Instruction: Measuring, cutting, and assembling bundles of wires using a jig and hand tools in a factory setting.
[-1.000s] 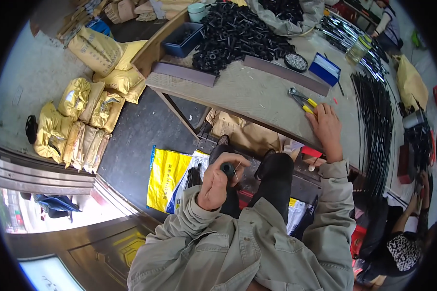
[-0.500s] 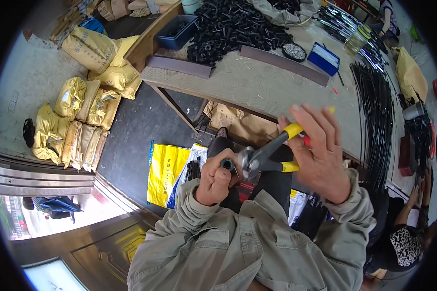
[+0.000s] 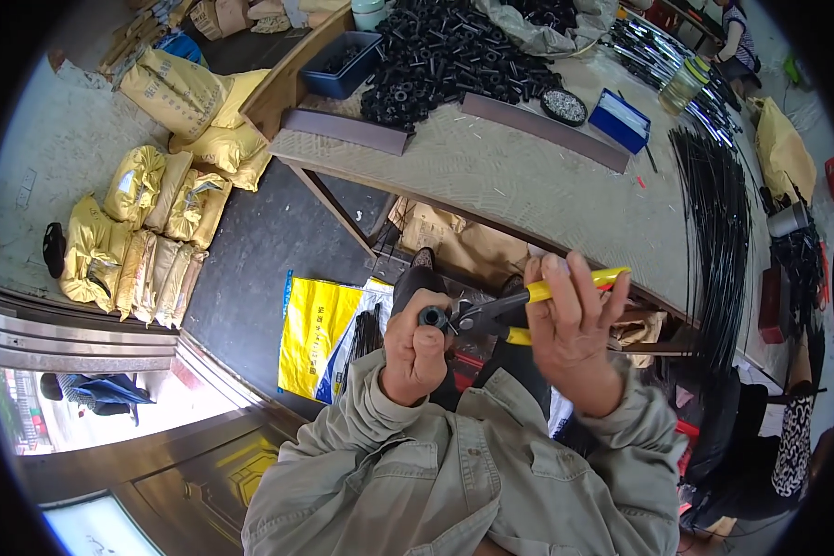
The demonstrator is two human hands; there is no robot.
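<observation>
My left hand [image 3: 410,357] is closed around a black hollow tube [image 3: 432,317], its round open end facing up. My thumb lies just below that end; the rest of the tube is hidden in my fist. In my right hand [image 3: 579,338] is a pair of end-cutting pincers [image 3: 496,313] with a dark metal head and yellow grips. The fingers reach over the upper grip, and the handles stand apart. Their jaws are right beside the tube's open end; whether they bite on anything is too small to tell.
Ahead stands a workbench [image 3: 528,195] with a heap of black parts [image 3: 454,65], a blue bin [image 3: 340,65], a blue box [image 3: 619,120] and long black rods [image 3: 713,241]. Gold sacks [image 3: 93,250] are stacked at left. A yellow bag [image 3: 310,334] lies on the floor. Another person's patterned sleeve [image 3: 792,445] shows at right.
My right hand has moved down and left, carrying the pincers' jaws up against the tube's end. The pincers' handles have come closer together. My left hand has barely moved.
</observation>
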